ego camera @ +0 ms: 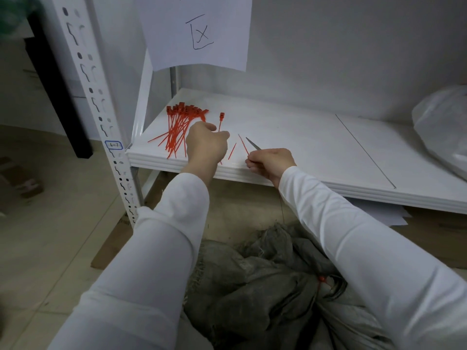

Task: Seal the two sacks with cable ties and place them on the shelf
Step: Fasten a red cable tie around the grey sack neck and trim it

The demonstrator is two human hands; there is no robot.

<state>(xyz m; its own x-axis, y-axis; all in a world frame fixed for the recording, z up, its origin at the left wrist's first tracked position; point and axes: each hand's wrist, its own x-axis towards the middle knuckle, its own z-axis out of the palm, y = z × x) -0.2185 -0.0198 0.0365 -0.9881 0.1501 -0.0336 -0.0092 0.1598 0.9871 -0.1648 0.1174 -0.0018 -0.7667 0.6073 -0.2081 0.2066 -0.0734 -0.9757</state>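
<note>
Our left hand (206, 145) pinches one red cable tie (220, 121) on the shelf (303, 147); our right hand (271, 162) curls round scissors (253, 143).

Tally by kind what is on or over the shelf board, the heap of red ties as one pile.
Pile of red cable ties: 1
Single red tie in left hand: 1
Short red strips: 2
Grey pointed tool in right hand: 1
White plastic bag: 1
Total: 6

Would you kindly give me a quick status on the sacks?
Left hand pinches one cable tie over shelf. Right hand grips pointed metal tool. Sack on floor, not shelved. Plastic bag at shelf's right.
</note>
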